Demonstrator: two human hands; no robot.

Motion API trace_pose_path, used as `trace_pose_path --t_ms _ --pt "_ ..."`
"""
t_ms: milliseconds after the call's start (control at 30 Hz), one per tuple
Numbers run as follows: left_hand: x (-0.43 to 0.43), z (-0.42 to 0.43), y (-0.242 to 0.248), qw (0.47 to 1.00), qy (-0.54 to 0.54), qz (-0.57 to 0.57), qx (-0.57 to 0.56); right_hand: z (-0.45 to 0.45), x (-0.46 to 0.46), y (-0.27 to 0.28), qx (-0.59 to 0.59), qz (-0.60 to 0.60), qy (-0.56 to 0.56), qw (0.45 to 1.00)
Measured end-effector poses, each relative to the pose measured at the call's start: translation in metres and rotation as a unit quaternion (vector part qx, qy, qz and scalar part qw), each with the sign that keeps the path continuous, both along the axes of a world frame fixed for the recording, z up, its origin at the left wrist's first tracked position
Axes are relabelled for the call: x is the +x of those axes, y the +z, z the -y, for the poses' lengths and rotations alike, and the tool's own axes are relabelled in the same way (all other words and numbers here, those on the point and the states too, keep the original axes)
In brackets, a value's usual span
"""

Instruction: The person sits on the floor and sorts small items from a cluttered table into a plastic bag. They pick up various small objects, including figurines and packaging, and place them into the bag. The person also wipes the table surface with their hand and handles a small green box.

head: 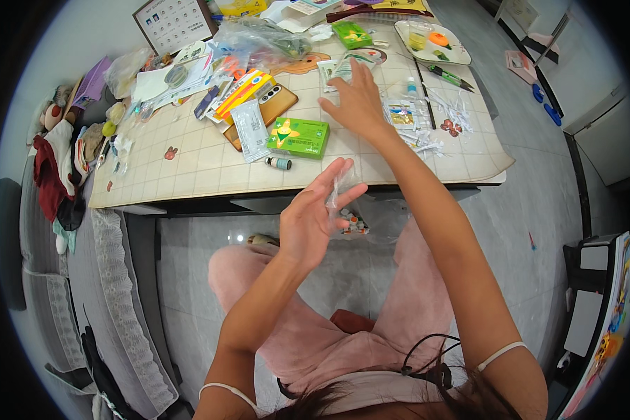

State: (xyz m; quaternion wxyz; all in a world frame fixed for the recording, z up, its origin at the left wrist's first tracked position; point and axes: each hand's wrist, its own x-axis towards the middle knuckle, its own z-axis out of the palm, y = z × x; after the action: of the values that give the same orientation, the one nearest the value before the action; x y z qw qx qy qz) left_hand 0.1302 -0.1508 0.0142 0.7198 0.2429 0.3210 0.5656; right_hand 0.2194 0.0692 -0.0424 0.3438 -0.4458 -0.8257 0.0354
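My left hand, palm up in front of the table edge, holds a clear plastic bag between its fingers; small white, red and green pieces lie low in the bag. My right hand reaches over the table with fingers spread, just short of white printed sachets. Between the hands and to the left lie a green box, a small dark bottle with a pale label and a silvery-white packet. Behind the packet are a gold smartphone and a yellow-and-white box.
A square plate with a cup stands at the back right, near a green-handled utility knife. White sticks and a small blue-capped bottle lie right of my right hand. Plastic bags and papers crowd the back left.
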Motion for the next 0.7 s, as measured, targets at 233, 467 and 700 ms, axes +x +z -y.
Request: trace_pose_path --t_ms 233,467,700 --pt "0.001 -0.001 0.000 1.000 0.000 0.005 -0.006 -0.017 0.004 0.009 -0.106 0.137 -0.010 0.985" --pt "0.002 -0.002 0.000 1.000 0.007 -0.001 -0.010 -0.018 -0.020 -0.014 -0.018 -0.045 0.187 0.981" --pt "0.002 -0.002 0.005 1.000 0.013 -0.004 -0.016 -0.020 0.039 0.035 -0.051 -0.118 0.179 0.975"
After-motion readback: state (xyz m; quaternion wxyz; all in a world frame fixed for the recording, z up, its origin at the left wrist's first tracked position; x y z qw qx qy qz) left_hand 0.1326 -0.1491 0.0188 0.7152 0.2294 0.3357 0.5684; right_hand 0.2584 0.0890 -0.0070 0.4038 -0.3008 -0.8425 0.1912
